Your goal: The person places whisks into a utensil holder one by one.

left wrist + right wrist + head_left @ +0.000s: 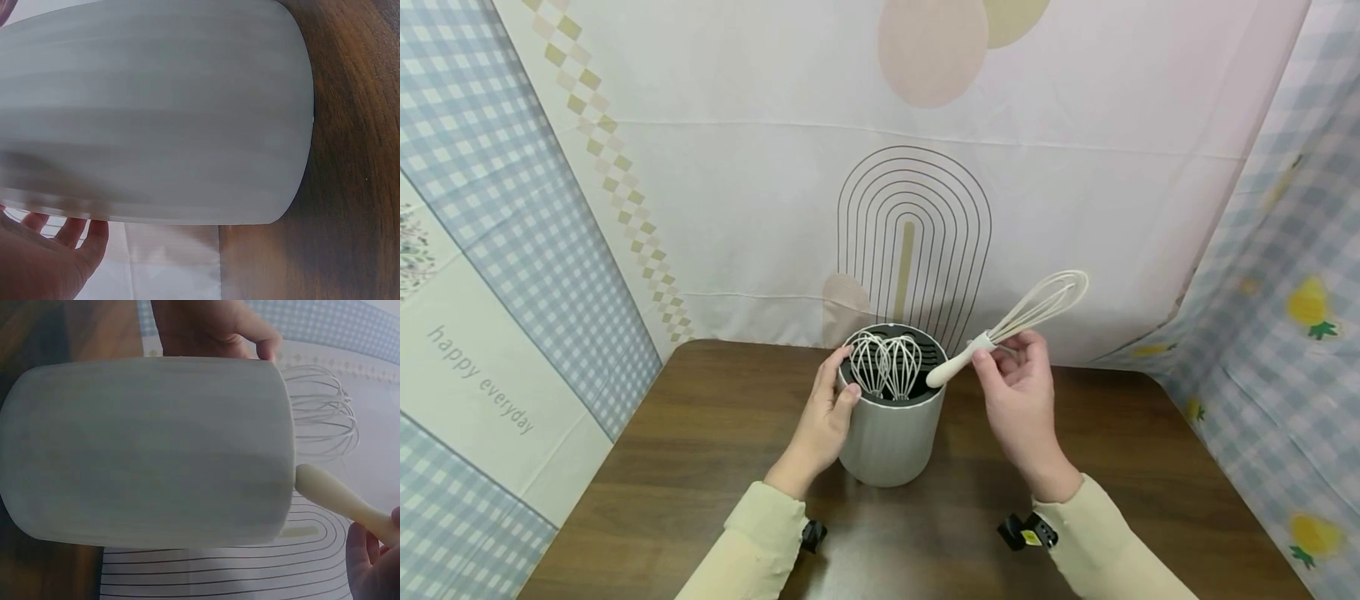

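A light grey utensil holder (pixel 891 446) with a black slotted top (pixel 930 354) stands upright on the table. Two whisks (pixel 883 367) stick up from its slots, wire loops upward, their handles hidden inside. My left hand (pixel 820 417) grips the holder's left side, thumb and fingers at the rim. Between thumb and fingers my right hand (pixel 1022 400) pinches a third whisk (pixel 958 365) where its cream handle meets the wires. This whisk is tilted, loops up to the right, with its handle end right at the holder's right rim. In the right wrist view, that handle (pixel 331 490) overlaps the rim's edge.
The brown wooden table (pixel 715 450) reaches back to a white patterned cloth (pixel 760 225). Blue checked cloths hang at the left (pixel 497 150) and right (pixel 1247 333). Black wrist cameras sit at the left cuff (pixel 812 535) and right cuff (pixel 1028 532).
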Demonstrator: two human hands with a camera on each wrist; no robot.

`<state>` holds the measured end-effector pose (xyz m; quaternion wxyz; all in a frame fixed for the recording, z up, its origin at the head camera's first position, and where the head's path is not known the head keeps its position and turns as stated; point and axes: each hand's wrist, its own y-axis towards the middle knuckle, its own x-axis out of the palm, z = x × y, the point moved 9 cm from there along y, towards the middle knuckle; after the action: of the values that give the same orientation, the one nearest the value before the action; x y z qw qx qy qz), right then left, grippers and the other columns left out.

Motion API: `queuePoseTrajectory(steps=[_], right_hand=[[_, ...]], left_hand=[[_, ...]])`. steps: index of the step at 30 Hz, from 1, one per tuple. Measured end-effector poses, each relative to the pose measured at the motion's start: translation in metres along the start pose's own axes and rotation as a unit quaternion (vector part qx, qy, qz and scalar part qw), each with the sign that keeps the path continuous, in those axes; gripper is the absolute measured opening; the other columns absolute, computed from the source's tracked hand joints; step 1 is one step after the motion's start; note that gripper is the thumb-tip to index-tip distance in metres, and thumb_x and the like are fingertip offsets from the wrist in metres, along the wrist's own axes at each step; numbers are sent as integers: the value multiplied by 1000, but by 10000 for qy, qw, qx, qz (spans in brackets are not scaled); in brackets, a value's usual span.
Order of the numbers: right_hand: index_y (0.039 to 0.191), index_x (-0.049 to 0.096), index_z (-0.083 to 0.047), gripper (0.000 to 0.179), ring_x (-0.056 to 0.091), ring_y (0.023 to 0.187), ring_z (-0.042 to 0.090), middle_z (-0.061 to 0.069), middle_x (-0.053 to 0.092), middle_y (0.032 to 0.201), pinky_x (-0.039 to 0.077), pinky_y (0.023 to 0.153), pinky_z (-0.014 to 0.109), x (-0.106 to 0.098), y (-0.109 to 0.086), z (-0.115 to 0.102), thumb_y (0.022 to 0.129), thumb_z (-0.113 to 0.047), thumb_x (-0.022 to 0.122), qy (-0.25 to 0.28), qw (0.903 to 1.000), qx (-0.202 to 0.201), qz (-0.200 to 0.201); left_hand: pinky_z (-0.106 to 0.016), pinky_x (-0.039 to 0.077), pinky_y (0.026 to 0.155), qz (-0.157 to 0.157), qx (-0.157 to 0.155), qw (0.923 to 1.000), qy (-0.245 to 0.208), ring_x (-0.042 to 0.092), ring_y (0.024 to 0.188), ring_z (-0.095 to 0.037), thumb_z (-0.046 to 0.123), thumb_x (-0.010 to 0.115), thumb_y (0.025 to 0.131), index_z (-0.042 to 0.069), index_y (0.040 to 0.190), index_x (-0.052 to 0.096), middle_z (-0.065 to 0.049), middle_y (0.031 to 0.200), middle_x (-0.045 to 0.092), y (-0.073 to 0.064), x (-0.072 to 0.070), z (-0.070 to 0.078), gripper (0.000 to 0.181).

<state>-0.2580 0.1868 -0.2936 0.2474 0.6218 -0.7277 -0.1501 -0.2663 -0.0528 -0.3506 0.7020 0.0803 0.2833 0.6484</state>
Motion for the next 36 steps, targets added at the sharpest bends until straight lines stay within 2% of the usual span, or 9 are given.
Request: queuePoseTrajectory(steps=[7,10,14,17,22,26,29,36], right_hand=[[127,39,3,43,59,102,24,20,50,118,50,87,29,10,-3,9,89,9,59,-137,9996,183,-141],[128,40,2,43,60,103,25,20,52,119,50,88,30,13,-4,12,90,7,60,-300,9990,220,-246],[129,42,2,43,60,105,33,19,55,118,50,87,29,17,-5,16,90,3,62,-628,9968,322,-383],[130,42,1,44,58,110,38,18,57,117,49,89,29,21,-5,20,91,0,62,-808,9943,462,-517],[129,44,0,43,59,111,31,25,57,117,49,89,27,24,-7,26,91,0,63,-993,9910,630,-640],[128,45,0,42,61,108,27,27,58,117,49,87,25,25,-7,27,91,-4,64,-1179,9883,675,-701],[127,45,0,42,61,109,29,26,59,118,49,86,25,28,-7,28,91,-6,65,-1295,9861,657,-813],[125,47,0,40,63,98,27,23,61,113,51,80,24,31,-8,31,90,-6,66,-1609,9812,498,-938]], left_hand=[[-53,31,104,9,20,10000,5,38,128,-41,11,47,97,0,146,34,-21,145,35,0,0,0,52],[-54,30,104,42,60,10000,19,38,130,-38,14,48,97,5,147,34,-18,147,34,2,4,-19,53],[-53,31,104,82,106,9999,89,38,131,-32,23,48,98,19,149,33,-9,149,34,4,7,-45,54],[-51,33,103,75,66,9999,126,39,130,-29,29,47,99,26,149,32,-4,149,33,4,7,-46,53],[-50,35,101,30,14,9999,96,40,126,-26,32,45,99,30,148,31,-1,149,32,4,8,-47,52],[-49,35,101,13,3,10000,74,40,126,-24,32,45,98,32,148,31,-1,148,32,3,9,-47,52],[-50,34,102,10,42,10000,56,39,127,-24,31,45,99,31,148,31,-2,148,32,3,9,-46,52],[-49,35,101,29,61,9999,87,41,123,-26,28,46,99,27,149,31,-4,148,33,4,9,-46,52]])
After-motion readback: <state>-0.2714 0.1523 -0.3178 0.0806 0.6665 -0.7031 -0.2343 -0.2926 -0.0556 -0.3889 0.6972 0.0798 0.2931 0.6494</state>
